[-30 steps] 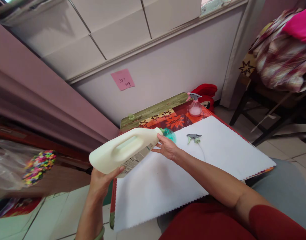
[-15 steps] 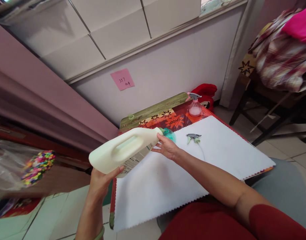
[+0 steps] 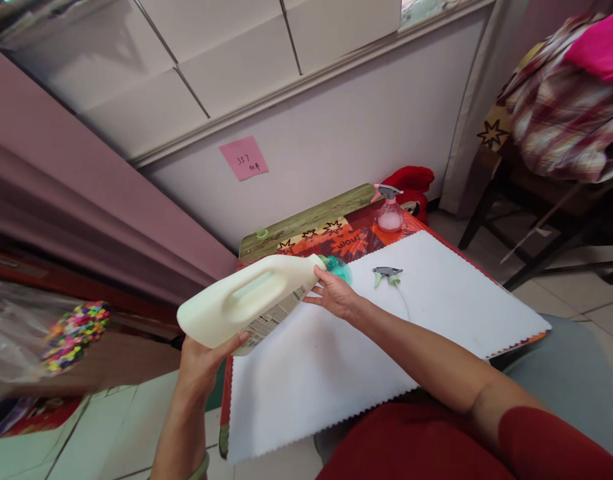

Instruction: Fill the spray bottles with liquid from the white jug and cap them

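A large pale-green jug with a moulded handle is tilted nearly on its side, its neck pointing right. My left hand supports its base end, thumb against the printed label. At the neck, my right hand is closed around the jug. The mouth meets the top of a clear green-blue spray bottle body, partly hidden behind my right hand; whether liquid flows cannot be seen. A grey-and-green spray head with a thin tube lies on the white mat, right of my right hand.
The white mat covers most of the small table. A pink spray bottle stands at the back right, and a green cap sits at the back left. A chair heaped with clothes is at right.
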`<control>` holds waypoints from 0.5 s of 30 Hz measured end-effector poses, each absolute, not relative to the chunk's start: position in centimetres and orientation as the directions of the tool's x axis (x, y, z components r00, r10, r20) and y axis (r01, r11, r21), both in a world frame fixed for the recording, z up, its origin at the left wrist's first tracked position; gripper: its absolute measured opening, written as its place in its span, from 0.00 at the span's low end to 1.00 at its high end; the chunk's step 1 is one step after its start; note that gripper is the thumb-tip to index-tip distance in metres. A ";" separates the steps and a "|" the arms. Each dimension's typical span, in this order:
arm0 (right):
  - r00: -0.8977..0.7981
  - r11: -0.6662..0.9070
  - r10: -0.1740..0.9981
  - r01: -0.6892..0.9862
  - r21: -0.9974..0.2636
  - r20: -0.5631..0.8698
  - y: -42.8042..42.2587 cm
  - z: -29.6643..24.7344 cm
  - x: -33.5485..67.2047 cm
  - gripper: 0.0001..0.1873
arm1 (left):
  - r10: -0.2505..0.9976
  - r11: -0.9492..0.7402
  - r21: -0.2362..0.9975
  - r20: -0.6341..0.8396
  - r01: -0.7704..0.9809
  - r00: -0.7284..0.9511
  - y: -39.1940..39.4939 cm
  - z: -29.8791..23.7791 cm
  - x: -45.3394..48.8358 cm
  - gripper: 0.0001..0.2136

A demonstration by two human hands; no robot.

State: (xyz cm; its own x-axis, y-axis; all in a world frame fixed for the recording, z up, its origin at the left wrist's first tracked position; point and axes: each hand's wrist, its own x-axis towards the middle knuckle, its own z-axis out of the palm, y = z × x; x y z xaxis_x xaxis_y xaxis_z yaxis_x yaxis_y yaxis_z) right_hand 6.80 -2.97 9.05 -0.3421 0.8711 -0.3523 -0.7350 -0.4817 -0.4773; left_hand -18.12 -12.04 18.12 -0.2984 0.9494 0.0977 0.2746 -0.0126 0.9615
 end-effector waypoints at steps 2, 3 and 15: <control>-0.343 -0.482 0.871 -0.736 -0.476 -0.351 -3.0 9.0 6.8 0.12 | 0.953 -0.013 0.962 0.095 0.273 -0.289 -12.1 18.2 -18.0 0.39; -0.343 -0.480 0.872 -0.737 -0.476 -0.349 -2.9 9.0 6.8 0.12 | 0.954 -0.013 0.961 0.094 0.275 -0.283 -12.1 18.2 -18.0 0.39; -0.339 -0.474 0.875 -0.741 -0.475 -0.345 -2.8 8.7 6.8 0.10 | 0.956 -0.016 0.957 0.099 0.288 -0.276 -12.0 18.2 -18.0 0.39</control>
